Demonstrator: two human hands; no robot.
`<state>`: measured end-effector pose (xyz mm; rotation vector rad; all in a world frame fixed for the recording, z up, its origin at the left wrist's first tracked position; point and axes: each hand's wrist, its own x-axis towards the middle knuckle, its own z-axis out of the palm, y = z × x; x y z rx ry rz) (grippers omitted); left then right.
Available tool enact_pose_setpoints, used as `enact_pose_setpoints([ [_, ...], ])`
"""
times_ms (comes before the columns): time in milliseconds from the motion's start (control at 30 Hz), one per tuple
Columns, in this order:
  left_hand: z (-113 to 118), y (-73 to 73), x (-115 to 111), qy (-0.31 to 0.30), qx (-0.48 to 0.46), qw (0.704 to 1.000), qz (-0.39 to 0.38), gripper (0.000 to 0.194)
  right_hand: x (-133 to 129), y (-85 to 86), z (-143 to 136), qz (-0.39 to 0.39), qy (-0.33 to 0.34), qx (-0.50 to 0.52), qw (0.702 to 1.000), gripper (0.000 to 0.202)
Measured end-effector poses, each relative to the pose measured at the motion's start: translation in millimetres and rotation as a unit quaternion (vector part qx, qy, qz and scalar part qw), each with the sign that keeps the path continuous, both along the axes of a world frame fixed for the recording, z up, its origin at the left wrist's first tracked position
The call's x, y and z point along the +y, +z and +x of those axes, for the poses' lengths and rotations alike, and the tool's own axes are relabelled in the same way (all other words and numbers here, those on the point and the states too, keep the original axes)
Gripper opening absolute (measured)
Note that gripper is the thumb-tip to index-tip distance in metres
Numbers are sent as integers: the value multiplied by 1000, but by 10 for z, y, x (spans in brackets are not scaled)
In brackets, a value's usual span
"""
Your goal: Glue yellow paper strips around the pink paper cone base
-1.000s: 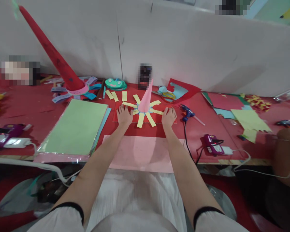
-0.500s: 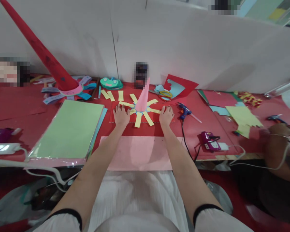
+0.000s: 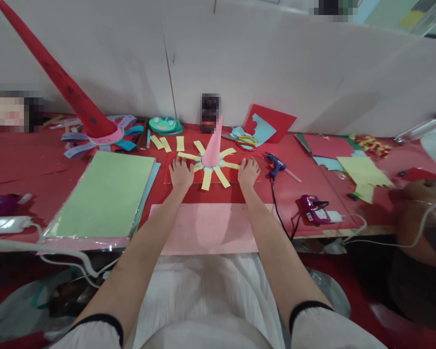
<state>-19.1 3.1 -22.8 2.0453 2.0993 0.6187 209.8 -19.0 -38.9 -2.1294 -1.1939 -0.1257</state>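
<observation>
A pink paper cone (image 3: 212, 151) stands upright on a red board (image 3: 235, 180), ringed by several yellow paper strips (image 3: 223, 177) that spread out like rays. Light blue edging shows around the cone's foot. My left hand (image 3: 181, 173) lies flat on the board's left part, fingers stretched out near the strip tips. On the right part, my right hand (image 3: 249, 172) rests the same way, its fingertips close to a yellow strip. Neither hand grips anything. Loose yellow strips (image 3: 180, 143) lie behind my left hand. A pink sheet (image 3: 209, 230) lies nearer to me.
A blue glue gun (image 3: 276, 165) with its cord lies right of my right hand. Scissors (image 3: 247, 141) lie behind the cone. Left are a green paper stack (image 3: 107, 194) and a tall red cone (image 3: 94, 118). A purple power socket (image 3: 314, 209) and a co-worker's hand (image 3: 425, 190) are right.
My hands and the pink cone keep their places; the view has shifted slightly. At the far right, the co-worker's hand now has a red piece beside it.
</observation>
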Motion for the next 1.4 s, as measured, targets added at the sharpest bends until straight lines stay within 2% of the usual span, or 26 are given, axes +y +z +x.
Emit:
enact_pose_setpoints([
  [133, -5, 10, -6, 0, -9, 1000, 6, 53, -22, 38, 19, 15, 7, 7, 1000, 39],
  [233, -12, 13, -3, 11, -24, 999, 18, 50, -77, 155, -85, 57, 34, 5, 998, 35],
  [367, -28, 9, -2, 19, -36, 999, 26, 48, -172, 411, -582, 120, 124, 54, 984, 37],
  [500, -67, 13, -20, 22, -62, 997, 46, 48, -197, 567, -1241, 144, 253, 147, 946, 33],
  [567, -91, 23, -26, 15, -76, 996, 49, 49, -179, 539, -1473, 128, 285, 208, 927, 29],
  [700, -117, 38, -4, 20, -105, 994, 37, 47, -154, 303, -1674, 44, 262, 284, 921, 29],
  [833, -103, 32, 14, 36, -142, 988, 51, 45, -181, 87, -1697, 41, 298, 223, 927, 32],
  [967, -144, 98, -60, 23, -157, 985, 73, 44, -194, 33, -1692, 30, 307, 187, 932, 31],
  [1100, -438, 268, -162, -37, -85, 993, 79, 36, -180, 20, -1686, 38, 315, 170, 933, 28],
  [1200, -772, 352, -196, 26, -11, 999, 28, 35, -172, 4, -1687, 41, 307, 168, 936, 27],
  [1267, -945, 351, -216, 60, 35, 998, -7, 38, -173, -1, -1687, 36, 301, 170, 937, 27],
  [1400, -1019, 280, -280, 77, 89, 993, -21, 40, -211, 28, -1699, 54, 315, 154, 935, 28],
])
